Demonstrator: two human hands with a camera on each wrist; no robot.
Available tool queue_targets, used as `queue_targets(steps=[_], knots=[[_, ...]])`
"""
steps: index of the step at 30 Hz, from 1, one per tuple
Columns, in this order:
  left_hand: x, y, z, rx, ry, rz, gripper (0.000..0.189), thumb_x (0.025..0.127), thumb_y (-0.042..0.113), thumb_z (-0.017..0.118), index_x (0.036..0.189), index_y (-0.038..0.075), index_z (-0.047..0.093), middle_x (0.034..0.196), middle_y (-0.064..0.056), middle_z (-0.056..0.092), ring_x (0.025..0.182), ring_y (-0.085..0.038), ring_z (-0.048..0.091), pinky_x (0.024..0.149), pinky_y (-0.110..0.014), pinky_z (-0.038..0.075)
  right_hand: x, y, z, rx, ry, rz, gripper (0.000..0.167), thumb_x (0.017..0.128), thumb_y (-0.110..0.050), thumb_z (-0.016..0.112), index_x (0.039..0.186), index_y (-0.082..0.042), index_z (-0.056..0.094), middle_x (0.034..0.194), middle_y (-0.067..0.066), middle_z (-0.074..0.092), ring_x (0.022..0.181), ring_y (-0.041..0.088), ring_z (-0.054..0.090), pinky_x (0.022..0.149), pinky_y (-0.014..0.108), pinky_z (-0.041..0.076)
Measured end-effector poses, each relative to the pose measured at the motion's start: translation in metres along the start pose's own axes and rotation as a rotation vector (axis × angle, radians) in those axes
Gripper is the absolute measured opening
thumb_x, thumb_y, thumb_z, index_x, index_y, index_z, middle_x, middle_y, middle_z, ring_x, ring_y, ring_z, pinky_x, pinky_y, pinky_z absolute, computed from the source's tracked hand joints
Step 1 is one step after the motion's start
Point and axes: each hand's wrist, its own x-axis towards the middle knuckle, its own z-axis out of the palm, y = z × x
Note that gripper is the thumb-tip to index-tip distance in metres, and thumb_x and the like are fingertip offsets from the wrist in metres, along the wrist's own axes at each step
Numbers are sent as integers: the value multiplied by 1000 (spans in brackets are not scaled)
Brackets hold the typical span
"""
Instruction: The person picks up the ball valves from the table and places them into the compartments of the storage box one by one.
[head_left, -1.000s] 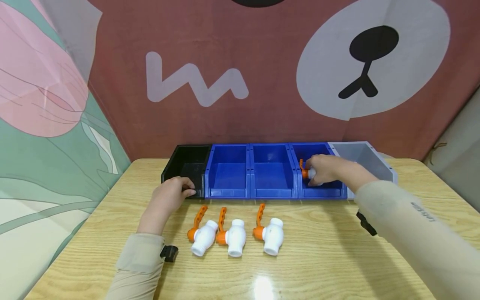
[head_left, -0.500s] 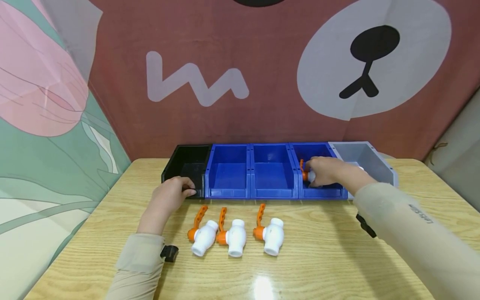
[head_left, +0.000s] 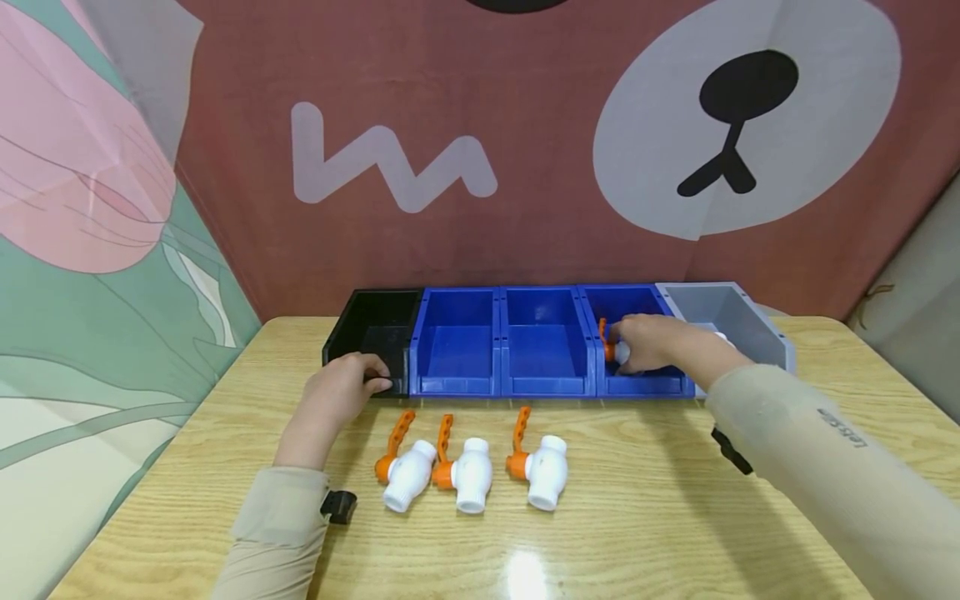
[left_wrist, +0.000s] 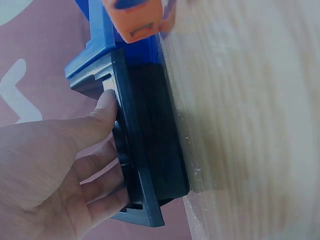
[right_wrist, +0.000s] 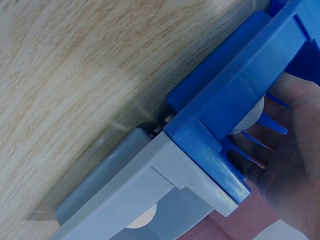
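Observation:
My right hand (head_left: pixel 647 342) reaches into the rightmost blue bin (head_left: pixel 645 387) and holds a white ball valve (head_left: pixel 622 352) with an orange lever. In the right wrist view, the valve's rounded white end (right_wrist: pixel 250 117) shows past the bin's front wall, and the fingers behind it are partly hidden. My left hand (head_left: pixel 341 387) rests at the front rim of the black bin (head_left: pixel 352 321). Its thumb touches the rim and its loosely bent fingers reach inside, as the left wrist view shows. Three more valves lie in front of the bins: left (head_left: pixel 409 477), middle (head_left: pixel 472 475) and right (head_left: pixel 546 472).
Two other blue bins, one left (head_left: pixel 456 342) and one right (head_left: pixel 546 346), stand between the black bin and my right hand. A grey bin (head_left: pixel 750 329) ends the row, with a white piece (right_wrist: pixel 142 218) inside. All stand on a wood-grain table (head_left: pixel 637 533) before a printed cloth.
My right hand has shifted slightly down within the blue bin, still with the valve. A bit of white in the grey bin now shows behind the wrist. My left hand stays put.

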Motion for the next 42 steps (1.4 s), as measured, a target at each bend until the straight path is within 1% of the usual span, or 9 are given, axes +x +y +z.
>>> queue_targets(steps=[5,8,12,15,21,24,28,35,42], knots=[[0,0,0,0,0,2,15,92,20,72,100,8,73,98,-9,69,85,-26,63,79,-47,54,-1,-2,-1,2,-17,0,55,82,-28,80,123,4,63,116,22,63,110,42,59,93,56,48],[0,0,0,-1,-1,2,15,92,20,72,100,8,73,98,-9,69,85,-26,63,79,-46,54,-3,-2,0,10,-15,-6,52,84,-29,78,123,3,64,114,20,63,107,40,60,93,56,48],[1,1,0,0,-4,-2,15,92,21,72,101,8,73,98,-8,69,86,-26,63,79,-46,55,-7,-1,1,19,-1,-5,50,87,-31,75,124,1,64,117,20,63,105,37,60,90,55,50],[1,1,1,2,-3,-3,16,92,22,72,101,8,73,97,-8,69,86,-26,63,79,-46,55,-11,-1,3,2,21,-15,49,89,-32,73,125,0,64,122,23,61,108,40,59,91,56,49],[0,1,0,-1,2,0,15,92,21,71,101,8,73,97,-8,69,86,-26,64,80,-46,54,-20,-4,4,-42,126,-91,38,90,-26,73,117,0,67,119,22,62,107,39,61,88,54,52],[0,1,0,0,2,-2,15,92,21,72,101,8,73,97,-8,69,86,-26,64,80,-46,54,-26,-6,4,-63,177,-107,35,90,-22,73,116,1,68,117,20,63,106,39,62,87,54,53],[0,1,0,1,1,-2,16,92,21,72,101,8,73,97,-8,69,86,-26,64,79,-46,54,-37,-12,4,-92,238,-104,32,90,-20,74,114,1,69,112,17,66,104,37,63,87,53,53],[0,0,0,0,-1,2,15,92,21,72,101,8,73,97,-8,69,86,-26,64,79,-46,54,-56,-22,8,-100,354,-98,25,87,-14,75,107,-1,71,98,12,67,90,33,66,69,47,58],[1,0,0,3,-5,-2,16,93,22,71,101,9,73,97,-8,69,86,-26,64,78,-46,55,-69,-35,11,-169,499,-132,19,84,-16,78,97,-3,73,88,9,68,81,31,65,72,47,55]])
